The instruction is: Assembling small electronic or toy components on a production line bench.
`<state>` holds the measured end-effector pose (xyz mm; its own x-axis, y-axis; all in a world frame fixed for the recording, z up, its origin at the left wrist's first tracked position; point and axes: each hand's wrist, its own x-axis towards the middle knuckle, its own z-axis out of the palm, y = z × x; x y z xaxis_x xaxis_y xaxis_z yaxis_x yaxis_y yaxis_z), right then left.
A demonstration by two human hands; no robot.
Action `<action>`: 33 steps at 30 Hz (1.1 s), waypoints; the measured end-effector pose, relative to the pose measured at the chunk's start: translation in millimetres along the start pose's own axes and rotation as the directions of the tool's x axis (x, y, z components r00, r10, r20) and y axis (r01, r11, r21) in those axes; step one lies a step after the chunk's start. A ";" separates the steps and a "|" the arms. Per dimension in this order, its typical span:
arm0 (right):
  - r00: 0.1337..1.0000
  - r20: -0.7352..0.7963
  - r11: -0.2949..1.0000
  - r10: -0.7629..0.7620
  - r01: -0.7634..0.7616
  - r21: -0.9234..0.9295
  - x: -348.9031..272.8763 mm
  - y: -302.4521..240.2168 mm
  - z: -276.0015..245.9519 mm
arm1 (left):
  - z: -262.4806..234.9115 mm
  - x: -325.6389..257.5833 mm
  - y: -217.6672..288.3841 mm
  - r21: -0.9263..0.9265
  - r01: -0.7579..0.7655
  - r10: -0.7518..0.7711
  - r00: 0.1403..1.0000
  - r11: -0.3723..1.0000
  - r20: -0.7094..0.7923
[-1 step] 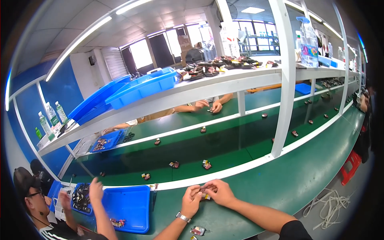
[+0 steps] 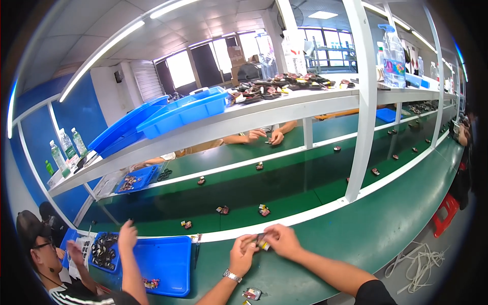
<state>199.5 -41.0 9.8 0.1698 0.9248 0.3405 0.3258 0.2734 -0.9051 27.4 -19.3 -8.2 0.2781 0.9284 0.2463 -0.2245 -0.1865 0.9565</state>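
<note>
Above the green bench, my left hand (image 2: pixel 241 256) and my right hand (image 2: pixel 283 242) meet, fingers closed on a small electronic assembly (image 2: pixel 263 244). It looks dark with a yellow and white part; my fingers cover much of it. A metal-banded watch circles my left wrist. Nearer the front edge, below my hands, lies another small assembly (image 2: pixel 251 293) with a pale, reddish face. To the left of my left hand, a blue tray (image 2: pixel 173 264) holds a few small reddish parts (image 2: pixel 151 283) at its near end.
Beyond a white rail runs a dark green conveyor belt (image 2: pixel 295 195) with several small assemblies spread along it. A white post (image 2: pixel 363 101) rises to a shelf holding blue trays (image 2: pixel 183 109). A co-worker (image 2: pixel 43 254) sits at left, arm raised; another's hands (image 2: pixel 267 135) work across the belt.
My fingers have shifted slightly around the assembly, so its yellow and white part shows more. The co-worker's raised hand at left has moved a little to the right.
</note>
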 end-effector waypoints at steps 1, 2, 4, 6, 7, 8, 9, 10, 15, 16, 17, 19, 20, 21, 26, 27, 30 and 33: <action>0.993 -0.110 0.996 0.035 -0.044 -0.083 17.0 8.4 -7.5 | -4.8 1.9 0.1 -0.005 -0.006 0.006 1.000 1.000 -0.003; 0.987 -0.140 0.993 0.084 -0.072 0.094 38.8 18.0 -19.1 | -13.3 5.2 -1.5 0.046 -0.019 0.020 1.000 0.999 -0.019; 0.952 -0.306 0.995 0.027 -0.056 -0.086 82.8 67.7 -50.2 | -16.3 10.4 -3.3 0.089 -0.041 0.043 0.999 0.995 -0.027; 0.902 -0.417 0.948 0.114 -0.224 -0.225 104.4 64.2 -59.9 | -27.4 12.7 -5.9 0.086 0.061 -0.058 0.998 0.994 -0.033; 0.888 -0.455 0.930 0.062 -0.216 -0.296 113.4 77.7 -69.0 | -27.1 13.7 -9.9 0.136 0.057 -0.056 0.998 0.989 -0.007; 0.890 -0.455 0.895 0.020 -0.219 -0.389 118.4 94.6 -77.9 | -22.2 14.4 -9.4 0.158 0.043 -0.044 0.999 0.986 0.000; 0.897 -0.441 0.859 0.005 -0.229 -0.457 118.3 94.2 -78.9 | -21.5 14.1 -6.1 0.159 0.056 -0.058 0.998 0.986 0.009; 0.903 -0.429 0.818 -0.010 -0.239 -0.523 119.9 93.8 -77.2 | -21.4 14.9 -2.9 0.160 0.068 -0.072 0.997 0.985 0.020; 0.926 -0.183 0.670 -0.330 0.093 -0.737 82.5 35.8 -6.7 | -27.5 13.2 -2.2 0.189 0.094 -0.094 0.996 0.978 -0.007; 0.938 -0.177 0.665 -0.297 0.070 -0.743 78.7 31.9 4.8 | -28.6 13.6 -0.5 0.199 0.092 -0.092 0.996 0.976 -0.005; 0.938 -0.173 0.665 -0.299 0.075 -0.743 78.2 37.8 6.6 | -28.4 13.4 -3.2 0.198 0.091 -0.091 0.996 0.976 -0.009; 0.975 -0.176 0.675 -0.135 -0.039 -0.737 89.2 53.3 10.5 | -27.5 16.4 -7.9 0.169 0.094 -0.094 0.996 0.981 -0.005; 0.965 -0.224 0.741 -0.139 -0.048 -0.670 91.8 61.6 8.3 | -26.4 16.9 -9.5 0.152 0.085 -0.086 0.996 0.985 -0.001; 0.965 -0.238 0.772 -0.110 -0.067 -0.632 92.9 63.0 10.7 | -29.0 16.6 -8.9 0.155 0.103 -0.103 0.995 0.983 -0.007; 0.986 0.063 0.965 -0.153 0.162 -0.206 58.4 44.3 -0.6 | -36.3 16.9 -9.3 0.114 0.181 -0.181 0.983 0.977 -0.004; 0.976 0.115 0.954 -0.184 0.206 -0.219 38.6 24.7 -0.4 | -38.3 17.6 -9.5 0.033 0.247 -0.249 0.967 0.968 0.050; 0.945 0.251 0.955 -0.209 0.253 -0.156 -4.5 -18.2 -12.8 | -34.4 21.0 -1.0 -0.074 0.478 -0.435 0.844 0.875 0.315; 0.883 0.347 0.896 -0.316 0.398 -0.197 -13.7 -23.8 -7.5 | -39.1 13.2 8.0 -0.103 0.521 -0.412 0.767 0.848 0.491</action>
<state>196.4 -62.2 28.6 -0.2758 0.8217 0.4987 0.5423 0.5614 -0.6251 -7.3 4.1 -3.4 0.7648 0.6314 -0.1279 -0.1415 0.3584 0.9228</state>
